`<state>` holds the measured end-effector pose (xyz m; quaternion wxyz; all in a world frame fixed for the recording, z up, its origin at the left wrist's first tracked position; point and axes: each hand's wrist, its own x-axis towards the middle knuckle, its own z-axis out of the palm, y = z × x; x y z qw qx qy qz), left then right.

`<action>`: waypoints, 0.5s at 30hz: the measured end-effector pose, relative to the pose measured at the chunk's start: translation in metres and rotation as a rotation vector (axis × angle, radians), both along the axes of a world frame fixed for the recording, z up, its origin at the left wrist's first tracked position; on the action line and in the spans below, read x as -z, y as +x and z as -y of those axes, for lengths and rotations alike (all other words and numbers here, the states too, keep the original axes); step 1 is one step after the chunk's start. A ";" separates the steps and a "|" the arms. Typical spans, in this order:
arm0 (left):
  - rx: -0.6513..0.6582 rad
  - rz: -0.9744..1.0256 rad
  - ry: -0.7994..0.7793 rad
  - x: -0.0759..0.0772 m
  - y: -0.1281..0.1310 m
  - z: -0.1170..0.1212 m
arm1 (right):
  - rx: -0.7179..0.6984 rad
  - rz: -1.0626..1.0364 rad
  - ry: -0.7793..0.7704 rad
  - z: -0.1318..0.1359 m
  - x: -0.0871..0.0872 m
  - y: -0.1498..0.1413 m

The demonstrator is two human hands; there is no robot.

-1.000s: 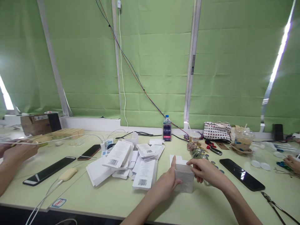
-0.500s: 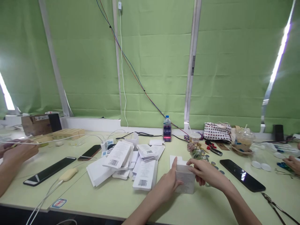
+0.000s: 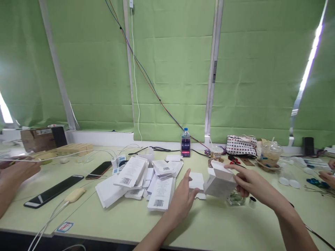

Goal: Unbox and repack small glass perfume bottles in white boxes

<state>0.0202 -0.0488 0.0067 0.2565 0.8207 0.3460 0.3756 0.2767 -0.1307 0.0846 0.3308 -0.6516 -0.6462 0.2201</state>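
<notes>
My right hand (image 3: 248, 183) grips a small white cardboard box (image 3: 220, 183), tilted, with its flaps open at the top. Just left of it, my left hand (image 3: 182, 198) has thumb and forefinger apart and holds nothing. Between the two hands a white card piece (image 3: 196, 180) lies on the table. Below my right fingers stands a clear container with something green in it (image 3: 236, 198), partly covered by the hand. Beside that is a small dark-topped cylinder (image 3: 252, 201). Flat white cartons with barcodes (image 3: 160, 198) are heaped left of my left hand.
Phones (image 3: 53, 191) and a yellowish cable adapter (image 3: 75, 195) lie on the left. A water bottle (image 3: 185, 143), a patterned pouch (image 3: 241, 145) and a plastic drink cup (image 3: 271, 151) stand along the back. Other people's hands (image 3: 19, 172) work at both sides.
The white box has moved right and tilted in my right hand. My left hand has let go of it and opened. The clear container and small cylinder now show by my right hand.
</notes>
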 end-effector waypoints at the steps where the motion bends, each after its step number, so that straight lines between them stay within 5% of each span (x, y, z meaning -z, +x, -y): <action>1: -0.021 -0.020 0.014 0.001 0.000 -0.001 | 0.016 -0.013 0.018 0.001 -0.002 0.002; 9: -0.059 -0.193 0.154 0.002 0.002 -0.001 | -0.077 -0.046 -0.069 -0.002 -0.001 -0.011; 15: 0.049 -0.395 0.314 0.010 0.003 -0.003 | -0.179 -0.030 -0.136 0.001 0.000 -0.015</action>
